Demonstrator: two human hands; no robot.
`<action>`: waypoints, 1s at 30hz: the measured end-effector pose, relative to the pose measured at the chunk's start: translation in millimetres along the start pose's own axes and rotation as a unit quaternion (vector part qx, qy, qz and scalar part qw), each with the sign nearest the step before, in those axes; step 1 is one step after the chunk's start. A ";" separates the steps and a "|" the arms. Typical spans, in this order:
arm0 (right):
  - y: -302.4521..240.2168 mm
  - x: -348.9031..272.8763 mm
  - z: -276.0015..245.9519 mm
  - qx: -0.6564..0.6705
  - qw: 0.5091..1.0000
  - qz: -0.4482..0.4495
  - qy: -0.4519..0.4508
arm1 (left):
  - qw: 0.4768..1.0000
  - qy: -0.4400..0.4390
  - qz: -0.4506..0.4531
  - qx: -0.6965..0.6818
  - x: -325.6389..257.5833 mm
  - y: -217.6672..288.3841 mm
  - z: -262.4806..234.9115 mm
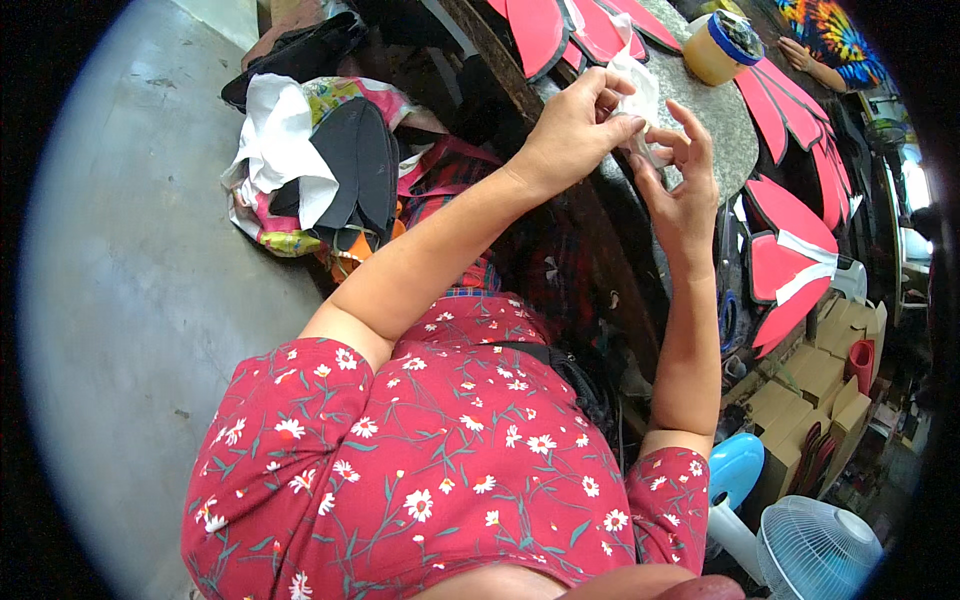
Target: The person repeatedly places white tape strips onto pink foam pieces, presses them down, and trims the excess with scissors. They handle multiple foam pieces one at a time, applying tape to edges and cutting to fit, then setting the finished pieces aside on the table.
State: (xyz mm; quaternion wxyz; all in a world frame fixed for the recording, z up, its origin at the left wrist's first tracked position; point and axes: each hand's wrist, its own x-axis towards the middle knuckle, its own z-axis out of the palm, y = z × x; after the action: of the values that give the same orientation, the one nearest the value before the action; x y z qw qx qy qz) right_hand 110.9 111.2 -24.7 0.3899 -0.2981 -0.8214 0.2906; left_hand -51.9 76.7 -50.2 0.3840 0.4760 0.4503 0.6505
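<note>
My left hand (578, 128) is raised over the edge of a round grey stone table (720, 120) and pinches a thin white strip (640, 92) between thumb and fingers. My right hand (685, 195) is just to its right and a little lower. Its thumb and forefinger close on the strip's lower end while the other fingers spread apart. The strip hangs crumpled between the two hands. Flat red pieces with black edges (545, 30) lie on the table just beyond my hands.
A yellow tub with a blue lid (718, 45) stands on the table, and another person's arm in a tie-dye sleeve (835, 45) is behind it. More red pieces (790, 250) hang at the right. A pile of cloth and black soles (320, 170) lies on the left. Cardboard boxes (810, 385) and a fan (815, 550) are at lower right.
</note>
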 end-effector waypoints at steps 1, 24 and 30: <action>-1.0 -0.4 -1.3 0.010 1.000 0.018 -0.009 | 0.999 0.003 -0.039 -0.003 -0.5 -1.5 0.6; 3.8 3.6 -9.6 0.291 0.951 0.096 -0.053 | 0.976 -0.031 0.067 0.203 -34.1 16.7 -7.0; 11.9 4.8 -22.6 0.031 0.996 0.078 0.001 | 0.993 0.041 0.020 0.106 -21.8 8.5 -11.4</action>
State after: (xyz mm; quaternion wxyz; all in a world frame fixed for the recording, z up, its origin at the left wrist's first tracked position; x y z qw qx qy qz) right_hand 129.9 127.9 -19.0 0.3763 -0.3494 -0.7855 0.3455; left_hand -58.0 51.4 -49.7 0.2996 0.4957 0.5224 0.6258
